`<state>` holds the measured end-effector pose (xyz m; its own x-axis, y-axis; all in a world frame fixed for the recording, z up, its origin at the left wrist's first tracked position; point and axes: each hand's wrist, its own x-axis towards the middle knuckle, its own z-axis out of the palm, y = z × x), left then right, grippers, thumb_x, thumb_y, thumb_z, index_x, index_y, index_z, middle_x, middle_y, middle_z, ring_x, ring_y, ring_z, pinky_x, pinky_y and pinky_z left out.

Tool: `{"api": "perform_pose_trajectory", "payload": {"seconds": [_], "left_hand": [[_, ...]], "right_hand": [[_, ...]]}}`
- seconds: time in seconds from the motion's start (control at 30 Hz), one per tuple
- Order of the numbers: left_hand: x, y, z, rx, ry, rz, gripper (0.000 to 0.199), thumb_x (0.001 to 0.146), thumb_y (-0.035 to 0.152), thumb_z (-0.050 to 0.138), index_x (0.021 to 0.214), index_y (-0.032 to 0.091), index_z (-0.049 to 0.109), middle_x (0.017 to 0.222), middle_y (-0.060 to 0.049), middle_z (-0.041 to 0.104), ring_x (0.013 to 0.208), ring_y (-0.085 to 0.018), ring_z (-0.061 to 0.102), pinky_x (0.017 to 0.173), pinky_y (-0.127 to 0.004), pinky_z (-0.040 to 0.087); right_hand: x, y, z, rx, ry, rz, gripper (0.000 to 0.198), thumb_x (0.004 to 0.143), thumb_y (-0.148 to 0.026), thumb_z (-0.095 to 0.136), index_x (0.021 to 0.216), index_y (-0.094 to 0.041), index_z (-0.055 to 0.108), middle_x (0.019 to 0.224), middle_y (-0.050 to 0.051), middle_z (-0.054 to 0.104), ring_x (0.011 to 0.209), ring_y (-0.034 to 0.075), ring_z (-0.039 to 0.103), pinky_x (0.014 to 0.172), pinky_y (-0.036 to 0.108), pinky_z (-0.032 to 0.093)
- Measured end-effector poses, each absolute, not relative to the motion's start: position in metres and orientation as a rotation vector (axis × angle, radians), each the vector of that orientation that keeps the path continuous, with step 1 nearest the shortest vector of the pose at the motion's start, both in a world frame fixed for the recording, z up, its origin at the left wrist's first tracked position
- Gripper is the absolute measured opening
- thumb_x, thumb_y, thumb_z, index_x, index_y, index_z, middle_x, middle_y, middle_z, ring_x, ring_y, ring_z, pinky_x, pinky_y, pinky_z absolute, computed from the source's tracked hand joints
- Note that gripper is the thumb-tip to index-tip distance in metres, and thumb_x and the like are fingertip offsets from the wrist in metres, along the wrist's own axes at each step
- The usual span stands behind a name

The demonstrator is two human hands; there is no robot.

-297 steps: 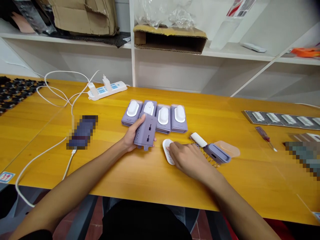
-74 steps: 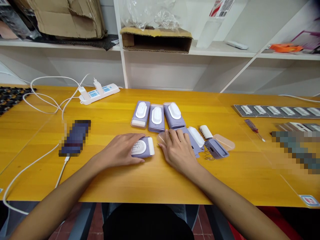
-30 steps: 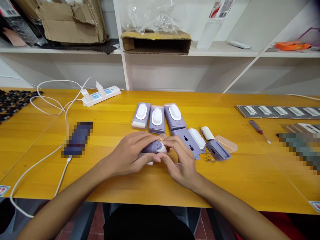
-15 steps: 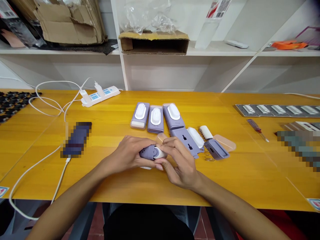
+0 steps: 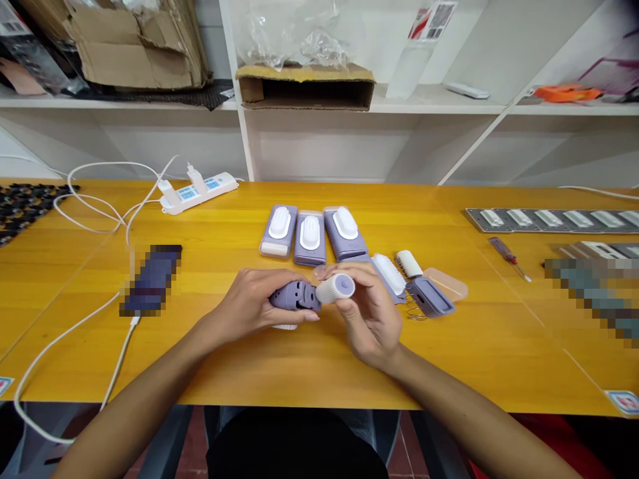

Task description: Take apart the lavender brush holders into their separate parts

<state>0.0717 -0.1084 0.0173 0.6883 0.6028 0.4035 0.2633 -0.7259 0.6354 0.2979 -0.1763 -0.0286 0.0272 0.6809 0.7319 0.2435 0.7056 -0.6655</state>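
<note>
My left hand (image 5: 254, 299) is closed around a purple plastic housing (image 5: 293, 297) with small holes and an open end facing right. In my right hand (image 5: 372, 313), fingers and thumb pinch a white ribbed roller (image 5: 333, 289) with a purple end cap. The roller is just beside the housing's open end; I cannot tell whether they touch. A white piece (image 5: 285, 326) shows partly beneath the housing. Beyond my right hand lie a white brush-like piece (image 5: 389, 274), a smaller white roller (image 5: 409, 264), a purple frame (image 5: 432, 297) and a metal spring (image 5: 415, 311).
Several purple cases with white ovals (image 5: 310, 233) lie behind my hands. A translucent peach cover (image 5: 449, 285) and a screwdriver (image 5: 509, 257) are to the right. On the left are a phone (image 5: 152, 279), a cable and a power strip (image 5: 200, 192). White shelves (image 5: 319, 146) bound the table's back.
The white roller has come out of the housing's end and moved right in my right hand, turning its purple cap into view. My left hand still holds the housing, shifted slightly left.
</note>
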Motion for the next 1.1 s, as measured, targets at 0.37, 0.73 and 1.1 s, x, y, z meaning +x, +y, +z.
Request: {"api": "perform_pose_trajectory", "payload": {"seconds": [0.37,0.73,1.1], "left_hand": [[0.064,-0.101,0.023,2.058,1.028,1.031,0.033,0.087,0.046,0.09,0.105,0.019,0.085,0.088,-0.002,0.085,0.074,-0.016,0.074,0.07,-0.025,0.058],[0.06,-0.093,0.023,1.828,1.1,1.144,0.032,0.084,0.046,0.09,0.099,0.018,0.084,0.089,-0.003,0.084,0.079,-0.018,0.074,0.073,-0.026,0.061],[0.06,-0.098,0.019,2.017,0.991,1.105,0.035,0.085,0.044,0.095,0.107,0.019,0.085,0.091,-0.003,0.087,0.075,-0.017,0.076,0.068,-0.023,0.058]], "right_hand": [[0.312,-0.177,-0.019,-0.973,-1.927,0.115,0.037,0.109,-0.019,0.065,0.145,-0.022,0.06,0.123,0.016,0.077,0.109,0.031,0.075,0.091,0.05,0.063],[0.302,-0.17,-0.036,-1.283,-2.463,-0.371,0.023,0.113,-0.03,0.063,0.098,-0.014,0.072,0.098,0.017,0.076,0.115,0.038,0.06,0.083,0.047,0.041],[0.311,-0.16,-0.037,-1.188,-2.194,-0.387,0.026,0.111,-0.024,0.064,0.132,-0.009,0.068,0.116,0.022,0.076,0.103,0.036,0.066,0.082,0.05,0.05]]}}
